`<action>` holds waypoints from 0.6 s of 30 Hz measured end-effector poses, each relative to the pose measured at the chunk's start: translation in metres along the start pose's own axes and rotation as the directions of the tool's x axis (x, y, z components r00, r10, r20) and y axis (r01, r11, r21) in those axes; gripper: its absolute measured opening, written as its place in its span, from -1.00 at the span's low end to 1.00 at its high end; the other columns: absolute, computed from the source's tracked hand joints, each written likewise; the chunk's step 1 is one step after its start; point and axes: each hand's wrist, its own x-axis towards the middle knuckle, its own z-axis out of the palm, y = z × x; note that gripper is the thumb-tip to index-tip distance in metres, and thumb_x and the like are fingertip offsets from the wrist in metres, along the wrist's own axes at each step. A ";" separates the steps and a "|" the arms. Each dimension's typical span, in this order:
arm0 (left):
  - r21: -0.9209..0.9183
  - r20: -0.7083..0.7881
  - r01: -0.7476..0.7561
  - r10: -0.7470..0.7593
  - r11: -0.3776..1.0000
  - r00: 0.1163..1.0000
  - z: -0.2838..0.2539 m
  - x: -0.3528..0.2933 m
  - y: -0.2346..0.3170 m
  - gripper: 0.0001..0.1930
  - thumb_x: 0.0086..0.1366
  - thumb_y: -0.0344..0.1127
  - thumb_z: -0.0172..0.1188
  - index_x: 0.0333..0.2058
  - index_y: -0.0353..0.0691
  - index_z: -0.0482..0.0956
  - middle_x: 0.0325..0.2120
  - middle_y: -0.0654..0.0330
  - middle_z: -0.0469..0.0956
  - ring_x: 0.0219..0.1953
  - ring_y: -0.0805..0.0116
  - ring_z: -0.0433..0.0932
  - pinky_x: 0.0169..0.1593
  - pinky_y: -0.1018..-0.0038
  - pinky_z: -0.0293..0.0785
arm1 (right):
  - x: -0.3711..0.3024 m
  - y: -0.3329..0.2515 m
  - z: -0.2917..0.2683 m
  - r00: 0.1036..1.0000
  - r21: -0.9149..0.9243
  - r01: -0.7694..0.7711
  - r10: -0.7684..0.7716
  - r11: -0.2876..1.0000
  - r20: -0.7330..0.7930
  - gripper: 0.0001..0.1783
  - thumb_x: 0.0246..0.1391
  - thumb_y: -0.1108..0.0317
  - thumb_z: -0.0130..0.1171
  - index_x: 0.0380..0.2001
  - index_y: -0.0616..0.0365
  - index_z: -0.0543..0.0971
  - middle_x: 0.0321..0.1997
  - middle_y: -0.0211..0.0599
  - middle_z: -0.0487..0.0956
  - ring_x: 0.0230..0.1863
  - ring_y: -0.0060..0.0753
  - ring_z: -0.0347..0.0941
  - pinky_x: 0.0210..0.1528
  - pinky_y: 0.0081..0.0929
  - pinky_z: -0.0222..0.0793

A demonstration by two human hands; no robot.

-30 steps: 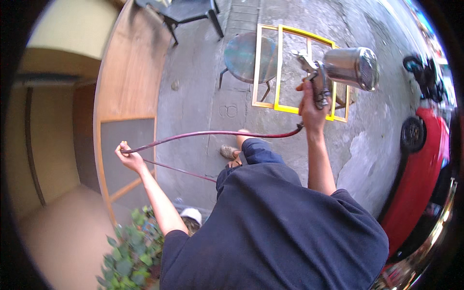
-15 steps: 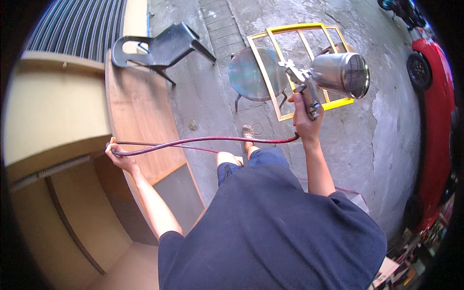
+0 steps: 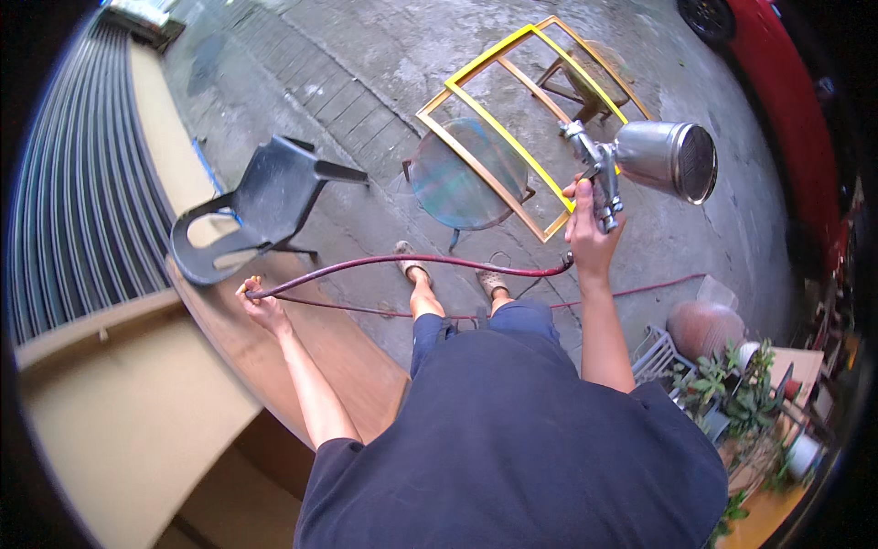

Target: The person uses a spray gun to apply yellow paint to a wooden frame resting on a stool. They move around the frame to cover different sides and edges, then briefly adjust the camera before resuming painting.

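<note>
My right hand [image 3: 593,240] is closed round the handle of a metal spray gun [image 3: 604,178], whose large silver cup [image 3: 654,157] points to the right. A dark red air hose [image 3: 412,261] runs from the base of its handle across to my left hand [image 3: 263,306]. The fingers of that hand are closed on the hose, which loops back from there. Beyond the gun, a slatted wooden frame [image 3: 494,57], partly yellow and partly bare wood, lies tilted across a round-topped stool [image 3: 466,188] and a second stool [image 3: 593,78].
A black plastic armchair [image 3: 279,192] stands to the left, beside a wooden panel [image 3: 320,343] and a ribbed shutter [image 3: 82,183]. A red car [image 3: 768,82] is at the far right. Potted plants [image 3: 732,389] and clutter crowd the near right. More hose [image 3: 640,287] trails over the concrete.
My view and body have turned to the right, so the chair, frame and car sit differently and plants have come into view. Both hands keep hold of the gun and hose.
</note>
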 end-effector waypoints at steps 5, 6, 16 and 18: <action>-0.168 0.132 -0.128 0.151 0.977 0.980 0.067 0.103 -0.015 -0.79 0.51 -0.24 0.07 -0.22 -0.28 0.39 -0.27 0.03 0.62 -0.18 0.27 0.64 0.03 0.36 0.56 | -0.030 -0.005 0.019 0.981 -0.044 -0.095 0.085 0.995 -0.177 -0.76 0.33 0.26 0.18 -0.24 0.25 0.61 -0.51 -0.42 0.60 -0.74 -0.81 0.24 -0.71 -0.68 0.08; -0.342 0.100 -0.081 0.121 0.936 0.988 0.073 0.130 -0.015 -0.78 0.51 -0.24 0.08 -0.21 -0.31 0.39 -0.26 0.02 0.63 -0.19 0.30 0.63 0.00 0.38 0.56 | -0.031 -0.009 0.027 0.965 0.001 -0.124 0.121 0.992 -0.232 -0.76 0.33 0.24 0.18 -0.23 0.24 0.60 -0.53 -0.43 0.60 -0.76 -0.79 0.25 -0.74 -0.67 0.09; -0.033 0.674 -0.153 0.135 0.988 0.727 0.207 0.232 0.077 -0.70 0.44 -0.07 0.21 -0.27 -0.22 0.53 -0.52 0.30 0.51 -0.44 0.52 0.46 -0.40 0.55 0.34 | -0.061 0.035 0.036 0.866 -0.063 -0.145 0.096 0.987 -0.490 -0.74 0.38 0.24 0.10 -0.10 0.24 0.56 -0.40 -0.36 0.64 -0.77 -0.79 0.27 -0.78 -0.68 0.14; 0.181 0.665 -0.221 0.047 0.958 0.746 0.221 0.205 0.101 -0.57 0.41 0.05 0.21 -0.40 -0.25 0.50 -0.65 0.35 0.38 -0.52 0.57 0.31 -0.45 0.55 0.24 | -0.055 0.032 0.041 0.818 0.035 -0.166 0.157 0.986 -0.554 -0.74 0.35 0.24 0.15 -0.18 0.25 0.59 -0.44 -0.39 0.63 -0.72 -0.79 0.30 -0.71 -0.66 0.15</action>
